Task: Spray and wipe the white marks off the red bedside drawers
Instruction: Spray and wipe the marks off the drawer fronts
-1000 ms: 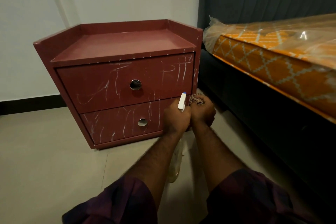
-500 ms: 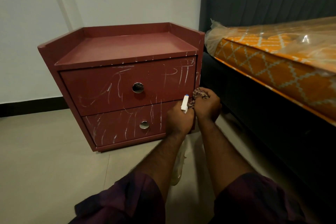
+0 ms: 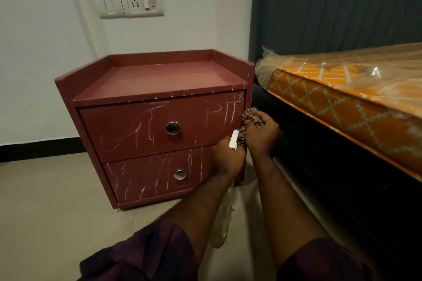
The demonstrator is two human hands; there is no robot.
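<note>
Two drawers make up the front of the red bedside unit (image 3: 159,70), which stands on the tiled floor (image 3: 45,201) against a white wall (image 3: 34,52), just beside the bed. White marks (image 3: 230,109) run in loose scrawls over the upper drawer (image 3: 127,130) and in shorter vertical streaks over the lower drawer (image 3: 146,180), with a few flecks along the top's front edge. Each drawer has a round metal pull (image 3: 173,128) at its middle. Both hands are held close together in front of the unit's right edge. The left hand (image 3: 226,157) is curled round the neck of a spray bottle (image 3: 222,221), whose white nozzle (image 3: 234,140) sticks up above the knuckles while its pale body hangs down below the wrist. The right hand (image 3: 260,137) grips a bunched checked cloth (image 3: 251,116), which spills out above the fingers and sits near the right end of the upper drawer; whether it touches the wood cannot be told. Dark purple sleeves (image 3: 148,253) show at the bottom of the view. On the right lies an orange patterned mattress (image 3: 331,98) wrapped in clear plastic on a dark bed base, with a dark curtain (image 3: 331,7) behind it. A white switch plate (image 3: 131,3) with a socket is fixed to the wall above the unit.
</note>
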